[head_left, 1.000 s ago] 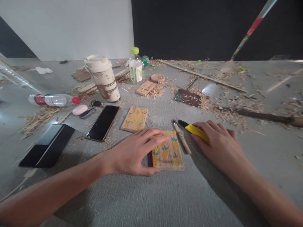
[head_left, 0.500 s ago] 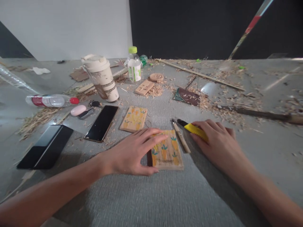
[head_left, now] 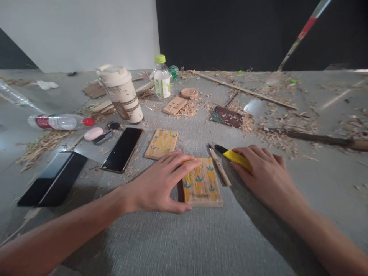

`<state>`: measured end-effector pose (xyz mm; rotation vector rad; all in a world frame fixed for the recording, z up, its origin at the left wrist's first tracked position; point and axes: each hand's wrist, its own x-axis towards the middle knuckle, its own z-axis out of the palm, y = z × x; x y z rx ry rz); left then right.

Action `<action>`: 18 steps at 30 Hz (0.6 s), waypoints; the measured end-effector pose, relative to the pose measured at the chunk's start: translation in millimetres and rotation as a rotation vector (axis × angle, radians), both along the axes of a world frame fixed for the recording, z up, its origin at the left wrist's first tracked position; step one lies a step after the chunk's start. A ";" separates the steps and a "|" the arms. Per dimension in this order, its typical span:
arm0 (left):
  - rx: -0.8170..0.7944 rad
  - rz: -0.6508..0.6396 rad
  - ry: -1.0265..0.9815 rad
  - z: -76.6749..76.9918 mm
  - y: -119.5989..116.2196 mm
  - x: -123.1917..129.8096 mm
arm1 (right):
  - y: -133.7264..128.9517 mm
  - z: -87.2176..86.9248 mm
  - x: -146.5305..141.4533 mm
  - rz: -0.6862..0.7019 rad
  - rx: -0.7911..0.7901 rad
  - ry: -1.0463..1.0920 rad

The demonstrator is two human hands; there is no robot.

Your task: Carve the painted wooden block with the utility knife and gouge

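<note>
My left hand (head_left: 161,184) spans the left side of a painted wooden block (head_left: 202,184), thumb at its near corner and fingertips on its far edge. Yellow carrot-like shapes with blue-green tops cover the block, which lies flat. My right hand (head_left: 260,172) is closed around a yellow utility knife (head_left: 237,159) with a black front end, held low to the right. Between the block and the knife lies a wooden-handled pen-like tool (head_left: 219,166). Behind my left hand is a second painted block (head_left: 162,142), part of its near edge hidden.
A phone (head_left: 122,149) and a dark folded device (head_left: 53,178) lie left. Behind stand a travel cup (head_left: 122,94) and a green-capped bottle (head_left: 161,80); a red-capped bottle (head_left: 61,122) lies down. Wood shavings surround carved pieces (head_left: 175,105) and a dark pouch (head_left: 227,117).
Both hands keep almost the same places on the block and the knife. The view has shifted very slightly, moving the objects on the left a little toward the left edge.
</note>
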<state>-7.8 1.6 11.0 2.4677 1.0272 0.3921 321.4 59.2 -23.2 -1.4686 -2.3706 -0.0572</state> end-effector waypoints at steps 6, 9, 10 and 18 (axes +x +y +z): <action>0.015 0.002 0.021 -0.1 0.1 0.3 | -0.1 -1.7 0.4 0.010 0.009 0.004; 0.019 -0.007 0.008 -0.2 0.5 0.3 | -0.6 -1.4 -0.3 0.008 0.015 0.009; 0.012 -0.011 0.001 -0.3 0.4 0.1 | -0.9 -0.9 -0.7 0.007 0.015 0.011; -0.018 0.104 0.014 -9.5 -4.3 -4.2 | -5.1 5.9 -5.2 -0.012 -0.003 -0.011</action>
